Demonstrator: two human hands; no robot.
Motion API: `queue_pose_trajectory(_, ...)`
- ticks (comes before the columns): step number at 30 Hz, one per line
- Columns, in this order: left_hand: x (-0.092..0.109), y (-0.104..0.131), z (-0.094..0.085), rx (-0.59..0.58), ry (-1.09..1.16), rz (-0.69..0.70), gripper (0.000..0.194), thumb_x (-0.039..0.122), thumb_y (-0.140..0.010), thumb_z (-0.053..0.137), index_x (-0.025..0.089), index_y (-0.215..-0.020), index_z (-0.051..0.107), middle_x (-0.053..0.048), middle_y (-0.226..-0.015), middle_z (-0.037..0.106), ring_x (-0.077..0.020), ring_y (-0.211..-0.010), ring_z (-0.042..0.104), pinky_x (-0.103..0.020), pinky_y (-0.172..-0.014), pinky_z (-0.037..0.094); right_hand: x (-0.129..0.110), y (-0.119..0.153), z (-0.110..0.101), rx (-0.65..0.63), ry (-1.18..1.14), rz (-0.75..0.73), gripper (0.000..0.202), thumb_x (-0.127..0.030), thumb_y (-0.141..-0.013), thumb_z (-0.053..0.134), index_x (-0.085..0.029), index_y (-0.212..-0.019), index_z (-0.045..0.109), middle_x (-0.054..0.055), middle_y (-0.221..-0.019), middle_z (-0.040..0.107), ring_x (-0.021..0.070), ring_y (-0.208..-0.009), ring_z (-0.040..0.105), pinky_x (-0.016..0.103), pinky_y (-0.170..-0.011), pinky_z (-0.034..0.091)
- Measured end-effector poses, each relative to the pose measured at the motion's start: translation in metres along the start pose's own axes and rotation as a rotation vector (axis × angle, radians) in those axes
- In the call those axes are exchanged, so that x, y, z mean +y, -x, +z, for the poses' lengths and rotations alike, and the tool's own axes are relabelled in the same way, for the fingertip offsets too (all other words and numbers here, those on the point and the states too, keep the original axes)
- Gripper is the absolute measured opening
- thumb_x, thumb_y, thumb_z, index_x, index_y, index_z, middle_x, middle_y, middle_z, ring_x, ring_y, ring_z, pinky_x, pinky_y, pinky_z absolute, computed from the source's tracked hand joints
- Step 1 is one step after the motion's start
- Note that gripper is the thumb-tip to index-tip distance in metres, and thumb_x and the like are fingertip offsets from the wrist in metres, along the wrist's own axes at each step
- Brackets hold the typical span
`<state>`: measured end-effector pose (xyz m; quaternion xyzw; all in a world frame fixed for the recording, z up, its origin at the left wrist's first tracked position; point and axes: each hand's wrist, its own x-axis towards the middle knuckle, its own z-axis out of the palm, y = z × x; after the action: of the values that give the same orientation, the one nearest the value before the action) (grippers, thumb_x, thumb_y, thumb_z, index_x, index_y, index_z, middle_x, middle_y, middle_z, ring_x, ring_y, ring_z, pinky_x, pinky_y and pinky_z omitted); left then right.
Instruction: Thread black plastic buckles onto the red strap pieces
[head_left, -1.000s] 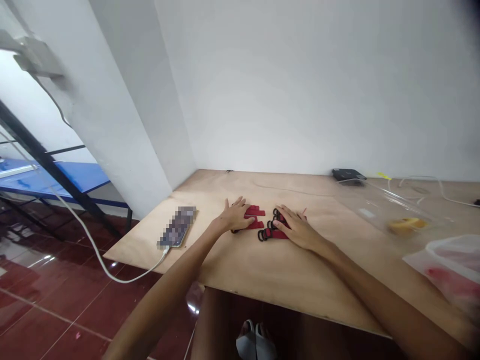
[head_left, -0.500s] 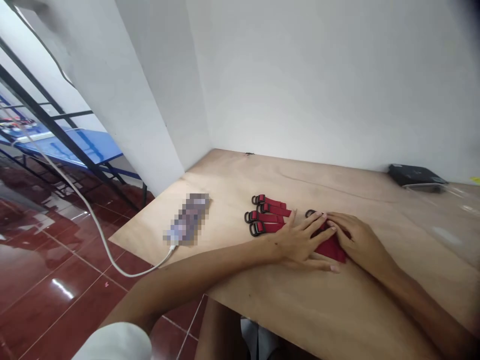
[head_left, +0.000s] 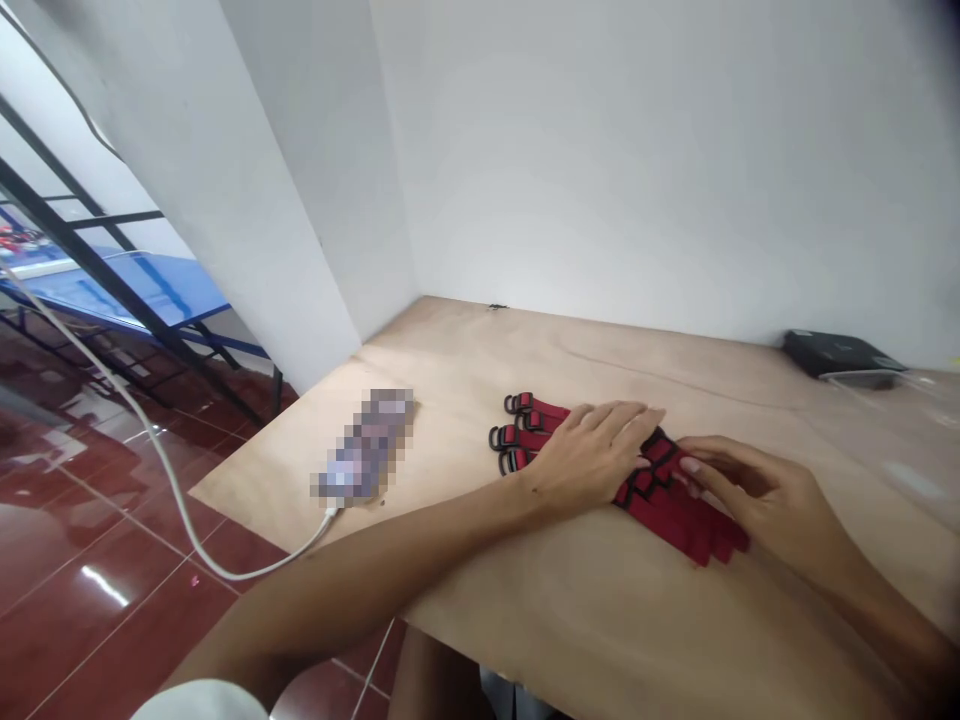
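On the wooden table, a bundle of red straps (head_left: 690, 515) with black buckles lies slanted between my two hands, its tails fanned toward the front right. My left hand (head_left: 600, 450) lies over the upper left of this bundle, fingers stretched out, hiding the buckle ends beneath it. At the bundle's right edge, my right hand (head_left: 772, 495) is curled, with its thumb and fingertips closed on the straps. Several more red straps with black buckles and D-rings (head_left: 517, 435) lie in a row to the left, partly covered by my left hand and wrist.
A blurred-out phone-like object (head_left: 367, 445) with a white cable (head_left: 176, 490) lies at the table's left. A black box (head_left: 840, 352) and clear plastic (head_left: 900, 430) are at the right. Walls border the table's back. A blue table (head_left: 142, 290) stands far left.
My right hand has moved right and down, from over the bundle to its edge. My left hand has shifted slightly up. More of the bundle's buckles and fanned tails now show.
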<state>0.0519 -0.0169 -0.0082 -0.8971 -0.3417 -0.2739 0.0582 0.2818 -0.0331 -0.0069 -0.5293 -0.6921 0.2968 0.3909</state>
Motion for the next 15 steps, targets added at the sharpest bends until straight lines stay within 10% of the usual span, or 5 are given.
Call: queue_pose_trajectory(15,-0.002,0.003,-0.003,0.049,0.095,0.110,0.041,0.040,-0.105,0.033,0.013,-0.127,0.055,-0.013,-0.125,0.064,-0.0215,-0.115,0.061,-0.034,-0.096,0.049,-0.013,0.002,-0.008,-0.067,-0.109,0.211,0.045,-0.050,-0.067,0.083,-0.018,-0.098,0.075,0.005,-0.069,0.069,0.0190,-0.061,0.062,0.025,-0.052,0.052)
